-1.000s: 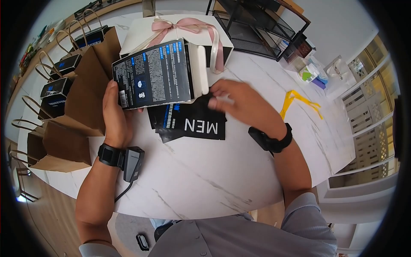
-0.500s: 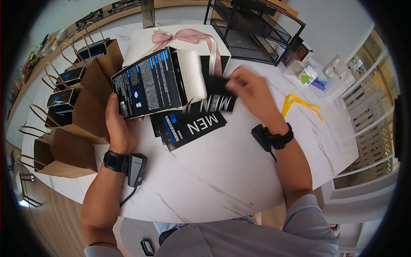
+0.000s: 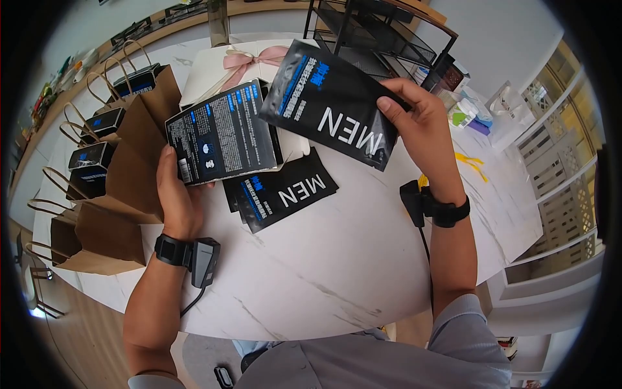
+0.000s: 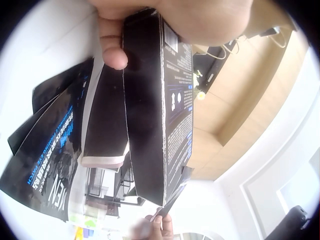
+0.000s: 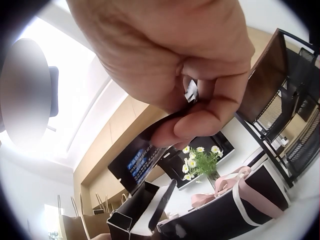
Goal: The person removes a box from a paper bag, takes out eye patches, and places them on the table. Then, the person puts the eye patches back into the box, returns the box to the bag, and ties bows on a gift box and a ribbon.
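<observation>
My left hand (image 3: 180, 201) grips a black printed carton (image 3: 223, 129) by its near left end, tilted over the table with its opened flap end to the right. My right hand (image 3: 424, 129) pinches a black eye patch sachet (image 3: 330, 104) marked MEN between thumb and fingers, raised right of the carton. More MEN sachets (image 3: 282, 198) lie fanned on the table below the carton. In the left wrist view the carton's black side (image 4: 145, 110) fills the middle. The carton's open end (image 5: 132, 212) shows under the held sachet in the right wrist view.
Brown paper bags (image 3: 107, 236) stand along the left, several with black boxes (image 3: 91, 162) inside. Behind the carton is a white gift box (image 3: 197, 74) with a pink ribbon (image 3: 241, 59). A black mesh rack (image 3: 382, 35) stands at the back; a yellow strap (image 3: 473, 165) lies right.
My right hand has drawn a sachet away from beside the carton's open end, then lifted it up and right, its front now facing the head camera. The left hand still holds the carton.
</observation>
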A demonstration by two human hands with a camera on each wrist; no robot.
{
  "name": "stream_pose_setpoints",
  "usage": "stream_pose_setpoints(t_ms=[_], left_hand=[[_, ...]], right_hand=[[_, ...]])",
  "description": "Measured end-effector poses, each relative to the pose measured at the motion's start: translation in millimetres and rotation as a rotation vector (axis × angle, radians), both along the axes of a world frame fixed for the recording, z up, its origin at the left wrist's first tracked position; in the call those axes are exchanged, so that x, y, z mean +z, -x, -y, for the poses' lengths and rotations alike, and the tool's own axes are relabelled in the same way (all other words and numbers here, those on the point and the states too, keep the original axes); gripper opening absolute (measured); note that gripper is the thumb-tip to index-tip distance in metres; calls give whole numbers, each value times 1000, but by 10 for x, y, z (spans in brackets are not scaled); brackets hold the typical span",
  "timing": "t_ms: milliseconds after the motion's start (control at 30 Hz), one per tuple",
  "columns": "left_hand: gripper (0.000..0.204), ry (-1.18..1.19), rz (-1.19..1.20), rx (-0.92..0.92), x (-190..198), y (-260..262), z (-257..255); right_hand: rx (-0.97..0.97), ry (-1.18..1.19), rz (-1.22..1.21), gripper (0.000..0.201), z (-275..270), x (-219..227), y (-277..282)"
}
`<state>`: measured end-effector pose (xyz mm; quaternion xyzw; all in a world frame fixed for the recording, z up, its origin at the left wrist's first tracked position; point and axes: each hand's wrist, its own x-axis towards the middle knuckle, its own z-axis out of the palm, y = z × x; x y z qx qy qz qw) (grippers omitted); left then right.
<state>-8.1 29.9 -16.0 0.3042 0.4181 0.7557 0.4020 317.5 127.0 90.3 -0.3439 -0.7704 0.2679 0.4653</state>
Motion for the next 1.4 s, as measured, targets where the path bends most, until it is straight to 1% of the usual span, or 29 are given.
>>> stream_pose_setpoints(t_ms=[67, 133, 167, 200, 267, 333, 400, 433, 467, 533, 567, 600, 633, 667, 700, 733, 800, 833, 900, 933, 1000, 1067, 1100, 1133, 1200, 1267, 1300, 1367, 1400], left_hand=[[31, 2, 3, 3, -5, -3, -5], [32, 8, 6, 4, -10, -9, -2], [32, 6, -11, 4, -9, -8, 1], [32, 4, -28, 5, -10, -6, 7], [30, 4, -26, 4, -7, -9, 13], [28, 1, -25, -1, 17, -28, 12], [28, 5, -29, 8, 43, -52, 24], [28, 8, -30, 6, 32, -41, 24], [30, 5, -47, -5, 11, -21, 21], [33, 7, -65, -21, -4, -34, 0], [32, 13, -51, 47, 4, -67, -28], [32, 19, -37, 115, 6, -90, -43], [32, 22, -37, 112, 7, -92, -29], [32, 3, -60, 62, 13, -83, 0], [32, -17, -84, 14, 10, -65, 15], [32, -15, -84, 13, -7, -30, 18], [37, 28, -81, -55, -38, 41, 22], [37, 28, -83, -55, -22, 15, 19], [37, 29, -83, 29, 20, -64, 12], [37, 30, -84, 26, 17, -69, 10], [37, -16, -176, 1, 7, -73, 10], [37, -13, -161, -1, 18, -88, 21], [37, -12, -147, -4, 21, -95, 23], [37, -10, -147, -5, 9, -79, 23], [40, -9, -161, -108, -24, -26, 22], [41, -8, -166, -105, -16, -52, 23], [41, -10, -168, -99, -13, -57, 23], [41, 1, -153, -101, -16, -38, 26], [41, 13, -141, -106, -15, -26, 21]], right_hand=[[13, 35, 15, 17, -22, -11, -38], [71, 86, 144, 17, -62, -11, -96], [-38, 22, 84, 16, 13, 21, -58], [-36, 23, 85, 16, -11, 17, -56], [-84, -57, -106, 16, -91, -2, -73], [-103, -87, -90, 16, -81, -18, -89], [-33, 79, 102, 14, -10, 9, -81], [27, 48, 125, 12, -26, -22, -51], [122, 142, 179, 11, 4, 19, -65], [196, 253, 271, 10, 72, 106, -61], [192, 258, 270, 10, 51, 81, -73], [177, 132, 322, 12, 2, 46, -88], [162, 5, 375, 14, -20, 27, -97], [161, 9, 374, 14, -3, 41, -107], [101, 121, 385, 14, 28, 84, -105], [42, 233, 396, 15, 46, 104, -107], [63, 224, 382, 16, 11, 75, -136], [91, 244, 372, 17, 10, 72, -140], [117, 266, 360, 18, 4, 75, -149], [138, 244, 375, 18, -5, 80, -150], [159, 224, 391, 19, 5, 82, -141], [227, 267, 331, 20, 34, 79, -112], [227, 268, 331, 20, 60, 69, -66], [245, 271, 269, 23, 102, 46, 7], [310, 330, 184, 31, 193, 51, 140], [435, 431, -63, 30, 236, -54, 280], [436, 431, -62, 30, 242, -79, 316], [479, 421, -154, 26, 245, -99, 380], [483, 418, -147, 26, 249, -116, 407]])
